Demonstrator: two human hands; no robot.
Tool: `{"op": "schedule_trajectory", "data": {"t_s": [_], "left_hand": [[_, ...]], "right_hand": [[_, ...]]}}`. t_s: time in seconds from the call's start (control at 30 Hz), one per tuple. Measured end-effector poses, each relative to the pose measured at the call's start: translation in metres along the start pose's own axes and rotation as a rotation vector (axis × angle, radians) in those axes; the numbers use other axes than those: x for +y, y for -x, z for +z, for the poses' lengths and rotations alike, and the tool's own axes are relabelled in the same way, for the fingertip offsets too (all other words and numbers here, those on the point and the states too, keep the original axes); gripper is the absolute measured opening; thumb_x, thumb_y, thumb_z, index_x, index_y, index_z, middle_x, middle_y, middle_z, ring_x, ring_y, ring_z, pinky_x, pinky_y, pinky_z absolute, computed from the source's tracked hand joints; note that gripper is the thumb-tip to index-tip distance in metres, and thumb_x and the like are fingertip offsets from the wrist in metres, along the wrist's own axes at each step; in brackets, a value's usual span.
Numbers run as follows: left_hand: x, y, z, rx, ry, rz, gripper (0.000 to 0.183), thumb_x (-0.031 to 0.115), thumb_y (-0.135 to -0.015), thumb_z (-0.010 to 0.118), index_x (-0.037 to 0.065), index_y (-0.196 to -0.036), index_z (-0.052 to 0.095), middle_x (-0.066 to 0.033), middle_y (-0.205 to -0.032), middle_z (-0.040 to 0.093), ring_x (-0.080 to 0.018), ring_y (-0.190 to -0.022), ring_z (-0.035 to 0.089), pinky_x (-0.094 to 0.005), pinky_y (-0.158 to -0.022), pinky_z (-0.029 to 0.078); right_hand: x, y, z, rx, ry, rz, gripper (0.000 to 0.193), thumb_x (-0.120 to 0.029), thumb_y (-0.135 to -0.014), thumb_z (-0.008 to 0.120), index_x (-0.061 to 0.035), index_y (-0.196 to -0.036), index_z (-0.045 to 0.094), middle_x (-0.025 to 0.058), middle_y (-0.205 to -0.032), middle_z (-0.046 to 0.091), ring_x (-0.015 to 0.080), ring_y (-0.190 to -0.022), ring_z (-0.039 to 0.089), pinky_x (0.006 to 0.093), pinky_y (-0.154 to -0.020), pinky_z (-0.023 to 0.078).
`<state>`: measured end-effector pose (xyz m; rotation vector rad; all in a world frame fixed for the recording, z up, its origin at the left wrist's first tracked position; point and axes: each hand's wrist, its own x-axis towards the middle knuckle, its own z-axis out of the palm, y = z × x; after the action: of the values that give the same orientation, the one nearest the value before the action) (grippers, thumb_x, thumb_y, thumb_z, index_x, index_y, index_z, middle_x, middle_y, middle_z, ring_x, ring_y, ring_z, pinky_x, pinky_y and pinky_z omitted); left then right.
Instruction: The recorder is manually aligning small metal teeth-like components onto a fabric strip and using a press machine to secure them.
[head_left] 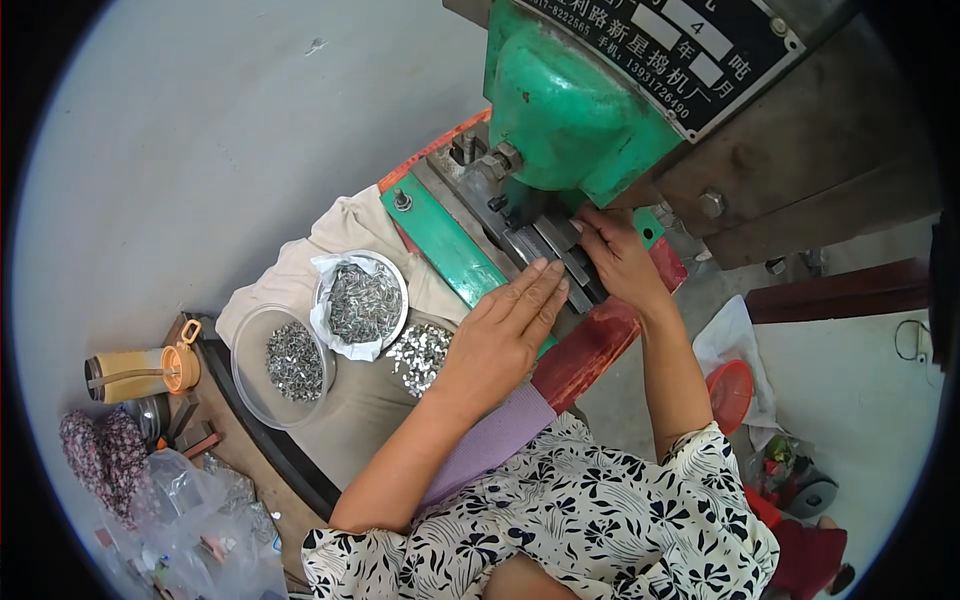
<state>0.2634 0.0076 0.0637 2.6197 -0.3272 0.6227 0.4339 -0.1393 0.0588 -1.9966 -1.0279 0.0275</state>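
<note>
1. Your left hand [505, 325] lay palm down, fingers stretched out nearly straight and side by side, with the fingertips on the near end of the dark metal block [548, 243]. It was open rather than wrapped around anything; whether a small part sat under the fingertips, I couldn't tell.
2. Your right hand [622, 255] was at the block's right edge, close under the machine, with its fingers bent. Part of it was hidden, so I couldn't tell whether those fingers were pinching something or only resting there.
3. The metal block sat below the green machine head [583, 100], between your two hands.
4. A green bar [445, 240] with a bolt [402, 199] ran along the block's left side, and the worn red table edge [590, 352] showed just below your hands.
5. To your left, a metal bowl [402, 300] lined with white paper held thin metal pieces [363, 305]. Just beside it, a clear tub [242, 365] held small metal parts [295, 362].
6. Shiny flat bits [420, 352] lay in a heap near your left wrist.
7. Further left stood a yellow bottle [140, 375] with an orange lid, tipped sideways in view, above some clear plastic bags [190, 510].
</note>
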Motion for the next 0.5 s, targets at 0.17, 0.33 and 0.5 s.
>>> {"op": "schedule_trajectory", "data": {"t_s": [0.17,0.33,0.5], "left_hand": [[0.002,0.006,0.014,0.264,0.260,-0.239,0.086,0.013,-0.068,0.085,-0.001,-0.142,0.044,-0.0220,-0.148,0.044,-0.0397,-0.136,0.043,-0.0458,-0.109,0.038],[0.005,-0.012,0.028,0.284,0.389,-0.467,0.134,0.023,-0.051,0.097,-0.003,-0.152,0.014,-0.0265,-0.152,0.031,-0.0427,-0.138,0.036,-0.0481,-0.109,0.034],[-0.002,-0.017,0.046,0.406,0.428,-0.459,0.132,0.023,-0.051,0.095,-0.004,-0.151,0.013,-0.0272,-0.143,0.036,-0.0434,-0.130,0.040,-0.0478,-0.108,0.034]], "right_hand": [[-0.005,0.006,0.003,0.053,0.094,0.146,0.022,-0.019,-0.095,0.062,0.0025,-0.101,0.064,0.0144,-0.087,0.059,0.0296,-0.085,0.058,0.0387,-0.078,0.046],[0.029,0.039,-0.009,0.894,-0.252,0.280,0.033,-0.014,-0.102,0.052,0.0027,-0.130,0.052,0.0098,-0.128,0.059,0.0196,-0.116,0.054,0.0327,-0.103,0.041],[0.044,0.007,-0.136,1.155,-0.214,-0.284,0.035,-0.022,-0.103,0.050,0.0046,-0.126,0.053,0.0149,-0.128,0.056,0.0235,-0.116,0.055,0.0353,-0.100,0.045]]}}
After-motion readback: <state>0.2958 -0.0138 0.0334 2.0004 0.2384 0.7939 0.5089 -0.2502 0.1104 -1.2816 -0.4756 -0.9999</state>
